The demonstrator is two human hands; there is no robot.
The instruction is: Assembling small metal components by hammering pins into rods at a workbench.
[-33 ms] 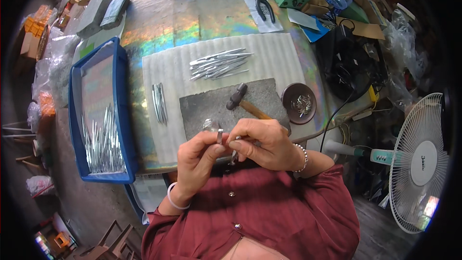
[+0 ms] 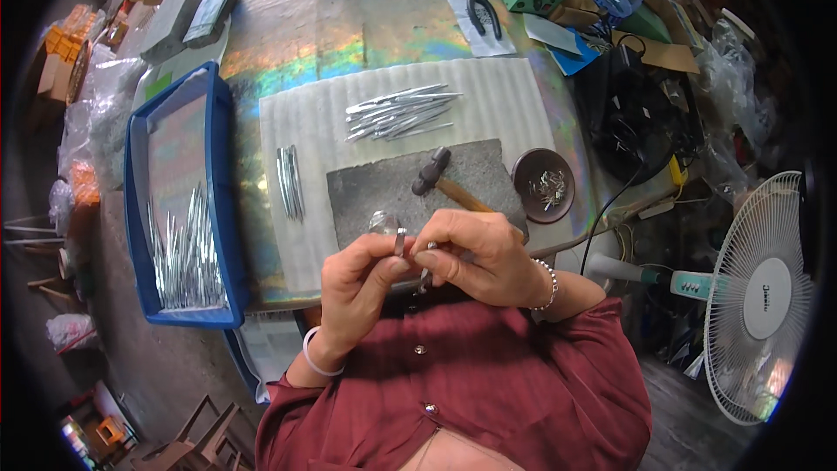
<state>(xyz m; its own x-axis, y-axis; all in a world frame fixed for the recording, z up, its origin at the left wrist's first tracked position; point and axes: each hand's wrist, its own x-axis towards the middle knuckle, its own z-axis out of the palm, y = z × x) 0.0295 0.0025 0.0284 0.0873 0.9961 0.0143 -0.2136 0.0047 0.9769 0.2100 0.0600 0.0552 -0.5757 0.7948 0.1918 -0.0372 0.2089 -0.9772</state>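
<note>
Close together above the near edge of the table, both my hands are closed in pinches. My left hand [image 2: 359,283] grips a short, flat silver metal strip [image 2: 400,242] that sticks up between thumb and forefinger. A small, dark metal piece [image 2: 431,247] shows between the thumb and forefinger of my right hand [image 2: 478,257]; its kind cannot be made out. Just beyond the hands, a hammer [image 2: 462,196] with a wooden handle lies on a grey stone slab [image 2: 375,187]. A clear, glassy lump [image 2: 382,221] sits on the slab's near part.
Slim silver rods [image 2: 401,112] lie piled on a white foam sheet [image 2: 497,96], with a smaller bundle [image 2: 289,183] to the left. A blue tray [image 2: 228,209] holds more rods. At right are a brown bowl [image 2: 526,183] of small metal bits and a fan [image 2: 758,296]. Pliers [image 2: 481,10] lie farther back.
The table and its things sit slightly higher and farther right in the view. My hands keep the same pinches.
</note>
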